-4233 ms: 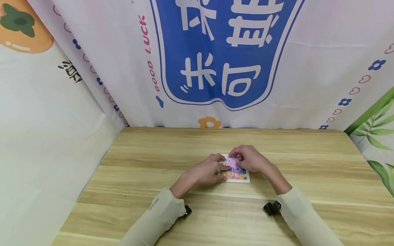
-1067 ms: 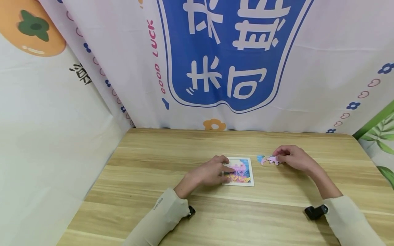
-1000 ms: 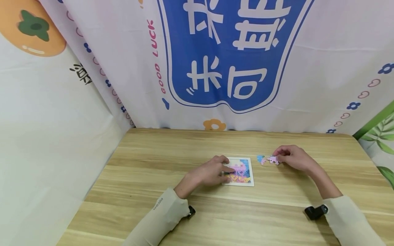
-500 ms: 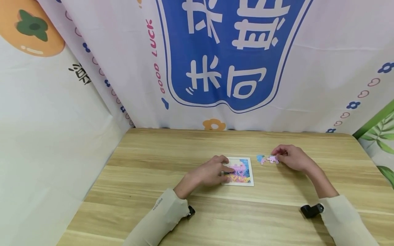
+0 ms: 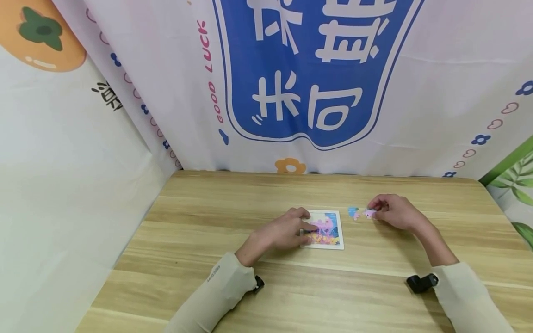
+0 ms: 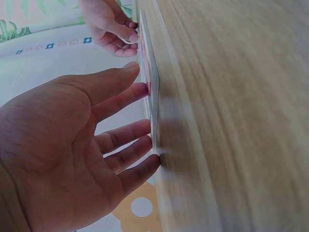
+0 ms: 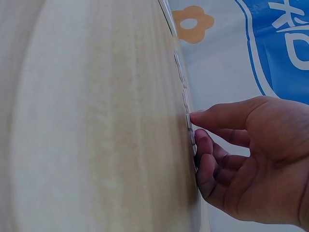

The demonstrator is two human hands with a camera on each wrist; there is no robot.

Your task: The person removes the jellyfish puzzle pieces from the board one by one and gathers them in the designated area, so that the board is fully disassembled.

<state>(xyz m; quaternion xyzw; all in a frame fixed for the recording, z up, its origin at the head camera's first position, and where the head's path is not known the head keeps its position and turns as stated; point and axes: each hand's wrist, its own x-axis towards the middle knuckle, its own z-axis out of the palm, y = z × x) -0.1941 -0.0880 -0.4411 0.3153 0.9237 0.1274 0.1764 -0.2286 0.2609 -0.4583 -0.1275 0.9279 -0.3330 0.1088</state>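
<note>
Roughly centre of the head view: square puzzle board [image 5: 325, 230], flat on the wooden table [image 5: 208, 259], edges near parallel to the table's front edge, no clear long axis. Left hand [image 5: 283, 231] laid over the board's left side, fingers straight and relaxed, fingertips [image 6: 145, 126] pressing on the board's face, gripping nothing. Just right of the board, slightly higher in the frame: pink puzzle piece [image 5: 368, 213], flat on the table, long axis running left to right. Right hand [image 5: 395, 213] curled over it, thumb and forefinger pinching its right end; seen edge-on in the right wrist view [image 7: 189, 121], so the exact hold hard to make out there. Blue puzzle piece [image 5: 353, 213] close beside the pink one's left end, between it and the board, touching or not unclear. Behind the table, upper part of the frame: printed backdrop [image 5: 308, 74] with large blue panel. Lower frame: black wrist mounts [image 5: 421, 282] at both sleeves.
</note>
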